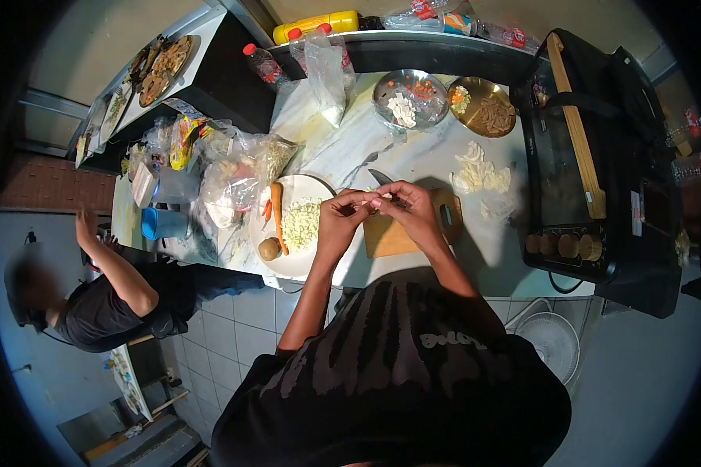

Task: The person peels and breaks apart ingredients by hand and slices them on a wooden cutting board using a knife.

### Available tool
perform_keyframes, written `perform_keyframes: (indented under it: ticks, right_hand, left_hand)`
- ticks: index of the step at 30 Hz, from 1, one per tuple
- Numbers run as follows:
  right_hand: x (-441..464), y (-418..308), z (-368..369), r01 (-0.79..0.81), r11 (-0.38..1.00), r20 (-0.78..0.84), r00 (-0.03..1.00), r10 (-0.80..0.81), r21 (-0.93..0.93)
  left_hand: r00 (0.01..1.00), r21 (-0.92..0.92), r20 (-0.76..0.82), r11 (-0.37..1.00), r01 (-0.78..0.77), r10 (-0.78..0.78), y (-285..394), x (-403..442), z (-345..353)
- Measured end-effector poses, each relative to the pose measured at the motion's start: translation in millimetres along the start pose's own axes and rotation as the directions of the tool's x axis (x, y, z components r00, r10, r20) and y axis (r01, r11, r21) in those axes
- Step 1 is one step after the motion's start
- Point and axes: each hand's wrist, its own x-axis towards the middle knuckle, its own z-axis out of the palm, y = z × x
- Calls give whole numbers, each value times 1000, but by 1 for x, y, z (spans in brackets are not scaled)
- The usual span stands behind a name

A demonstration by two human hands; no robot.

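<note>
My left hand and my right hand meet above a wooden cutting board, fingertips pinched together. A small pale piece of food shows between them, mostly covered by the fingers; its kind is unclear. A knife lies just beyond the hands, its dark blade partly hidden. To the left, a white plate bears diced pale-green vegetable, a carrot, red chillies and a round brown potato-like item. Pale torn leaves or peelings lie right of the board.
A metal bowl and a brass-coloured plate of cut food stand at the back. A black oven bounds the right. Plastic bags, a blue cup and bottles crowd the left. Another person is at left.
</note>
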Motion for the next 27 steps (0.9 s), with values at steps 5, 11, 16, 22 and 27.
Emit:
perform_keyframes:
  ticks: [5,11,16,22,27]
  right_hand:
    - [4,11,-4,52,999,-5,999,-52,15]
    - [5,5,-9,-16,1000,37,999,16,5]
    - [12,10,-19,-89,996,75,993,87,14]
    - [6,20,-28,-83,996,35,996,84,-45]
    - [2,35,-41,-122,990,29,992,124,-68]
  left_hand:
    - [998,-48,-14,997,63,-63,-1,-1,-2]
    - [999,-236,-25,972,19,-25,6,2,1]
    - [999,-285,-27,958,30,-39,-18,6,-7]
    - [988,-166,-30,976,141,-148,-31,1,-6]
    - [988,-164,16,974,156,-156,-48,0,-6]
